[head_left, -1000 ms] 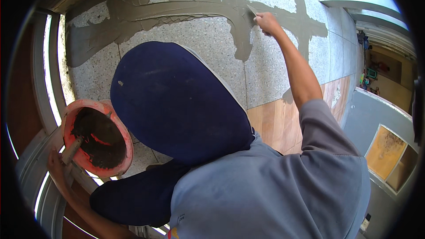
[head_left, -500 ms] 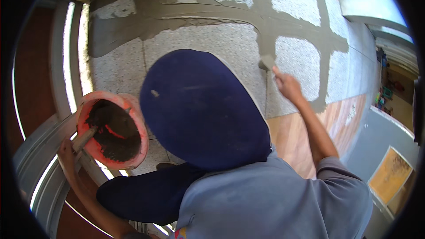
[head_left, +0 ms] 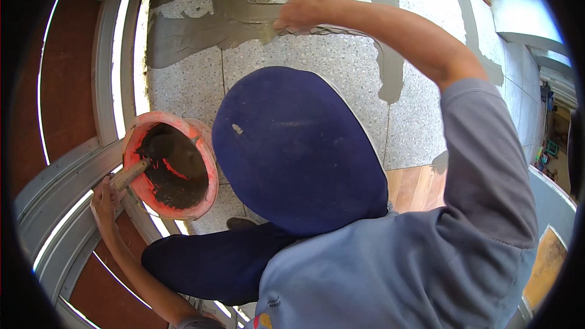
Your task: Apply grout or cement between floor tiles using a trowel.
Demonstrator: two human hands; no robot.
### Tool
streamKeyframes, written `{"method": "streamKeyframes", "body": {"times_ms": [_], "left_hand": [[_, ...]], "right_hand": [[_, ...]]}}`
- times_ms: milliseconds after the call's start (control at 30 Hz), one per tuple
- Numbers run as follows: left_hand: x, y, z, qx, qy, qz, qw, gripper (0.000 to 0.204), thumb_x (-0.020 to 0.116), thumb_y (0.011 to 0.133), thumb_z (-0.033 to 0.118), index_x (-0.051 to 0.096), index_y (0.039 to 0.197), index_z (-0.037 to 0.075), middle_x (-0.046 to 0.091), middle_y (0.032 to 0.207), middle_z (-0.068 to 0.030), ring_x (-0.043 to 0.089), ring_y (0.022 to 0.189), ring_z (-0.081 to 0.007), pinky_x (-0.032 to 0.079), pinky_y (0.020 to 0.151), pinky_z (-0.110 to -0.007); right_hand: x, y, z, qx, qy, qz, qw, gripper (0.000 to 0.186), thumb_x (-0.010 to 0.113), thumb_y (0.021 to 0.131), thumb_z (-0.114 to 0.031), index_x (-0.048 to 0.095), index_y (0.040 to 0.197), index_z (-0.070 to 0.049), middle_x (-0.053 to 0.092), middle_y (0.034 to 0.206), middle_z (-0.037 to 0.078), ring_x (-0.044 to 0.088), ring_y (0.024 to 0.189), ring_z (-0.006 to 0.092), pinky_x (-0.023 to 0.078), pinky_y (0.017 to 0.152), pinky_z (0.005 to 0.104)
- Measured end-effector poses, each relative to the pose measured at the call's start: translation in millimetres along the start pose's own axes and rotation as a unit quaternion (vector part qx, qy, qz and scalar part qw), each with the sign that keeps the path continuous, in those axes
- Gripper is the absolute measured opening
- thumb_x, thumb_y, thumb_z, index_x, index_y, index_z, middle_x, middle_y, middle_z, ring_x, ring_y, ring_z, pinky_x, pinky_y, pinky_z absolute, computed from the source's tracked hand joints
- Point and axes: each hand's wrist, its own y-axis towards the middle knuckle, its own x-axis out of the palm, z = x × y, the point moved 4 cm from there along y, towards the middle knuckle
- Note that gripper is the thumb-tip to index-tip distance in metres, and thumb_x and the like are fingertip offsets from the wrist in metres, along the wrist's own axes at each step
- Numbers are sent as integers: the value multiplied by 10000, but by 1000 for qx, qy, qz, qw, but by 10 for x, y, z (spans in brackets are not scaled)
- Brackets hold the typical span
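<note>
My right hand (head_left: pixel 301 12) reaches across the top of the view, closed on a putty knife (head_left: pixel 269 32). Its blade is blurred and lies against the wet grey mortar (head_left: pixel 201 33) spread over the speckled tiles; the grip is hidden in my fist. At the lower left, my left hand (head_left: pixel 105 202) has its fingers closed at the end of a wooden handle (head_left: pixel 130 175). That handle slants out of a tilted orange-red bucket (head_left: pixel 211 186), whose inside holds dark grey mortar (head_left: pixel 177 152).
Grey metal framing (head_left: pixel 67 173) with brown panels runs along the left side. Speckled tiles (head_left: pixel 286 55) carry more mortar strips (head_left: pixel 390 73) toward the right. Wood-look flooring (head_left: pixel 417 187) borders the tiles. My dark blue knees (head_left: pixel 292 146) are between the bucket and my right arm.
My right hand has swept left and away from me with the putty knife, from the right-hand mortar strip to the smear at far left. My left hand stays by the bucket; the view has shifted slightly.
</note>
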Motion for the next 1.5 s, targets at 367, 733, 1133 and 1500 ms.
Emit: {"method": "streamKeyframes", "body": {"times_ms": [367, 733, 1133, 1500], "left_hand": [[76, 481, -238, 40, 53, -47, 997, 488, 607, 950, 471, 716, 1056, 7, 603, 767, -24, 567, 664, -114, 490, 572, -262], [-7, 748, -496, -16, 1, -70, 997, 540, 597, 951, 482, 673, 1087, -34, 653, 887, -68, 648, 756, -161, 534, 636, -299], [2, 687, -412, 33, 96, -79, 992, 535, 572, 958, 497, 692, 1173, 22, 707, 1014, -82, 656, 884, -162, 521, 723, -315], [-85, 919, -653, 80, 127, -69, 986, 474, 535, 982, 459, 724, 1101, 41, 607, 806, -2, 536, 755, -94, 434, 641, -269]], "right_hand": [[926, -2156, 222, 220, 42, -6, 975, 257, 445, 999, -162, 593, 1209, -151, 667, 770, 138, 683, 735, 351, 507, 586, 474], [1810, -2769, -1132, 529, 276, 86, 798, 296, 502, 964, -256, 591, 1184, -81, 683, 793, 214, 671, 731, 422, 521, 624, 537], [1933, -3157, -2453, 568, 347, 69, 743, 460, 541, 945, -234, 508, 1364, -48, 655, 777, 269, 647, 689, 440, 503, 637, 541], [1986, -2752, -2666, 663, 337, 138, 654, 476, 467, 966, -203, 397, 1373, 34, 651, 763, 278, 645, 694, 466, 501, 609, 564]]}}
